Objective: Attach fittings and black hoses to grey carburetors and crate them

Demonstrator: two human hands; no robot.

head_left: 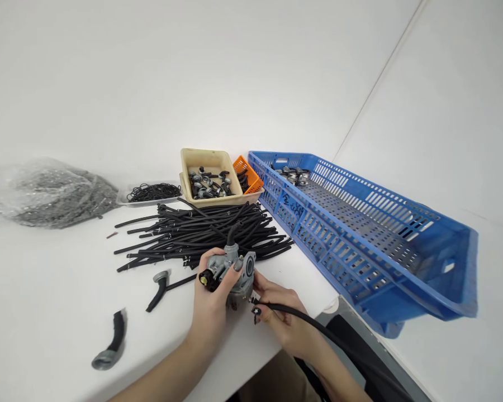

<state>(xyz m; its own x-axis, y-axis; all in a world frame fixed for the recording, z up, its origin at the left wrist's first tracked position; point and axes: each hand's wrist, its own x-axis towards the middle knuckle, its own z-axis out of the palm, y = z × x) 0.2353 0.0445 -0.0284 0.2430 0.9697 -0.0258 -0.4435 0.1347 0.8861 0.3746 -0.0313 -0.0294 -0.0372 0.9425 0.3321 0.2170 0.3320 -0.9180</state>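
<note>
My left hand (213,296) is wrapped round a grey metal carburetor (242,282), which has a short black elbow on top and a round flange facing right. In my right hand (283,312) the end of a long black rubber hose (295,311) is pinched, close against the carburetor's lower right side. Whether the hose end sits on a fitting there is hard to make out. The rest of the hose trails off to the lower right. Behind the carburetor lies a pile of cut black hoses (201,231), many with small clips.
Two black elbows with grey caps (116,335) (161,287) lie at the left. Farther back are a plastic bag (62,192), a tray of black rings (155,192), a cream bin (212,162) and an orange basket (255,181). A long blue crate (339,237) with metal parts flanks the right.
</note>
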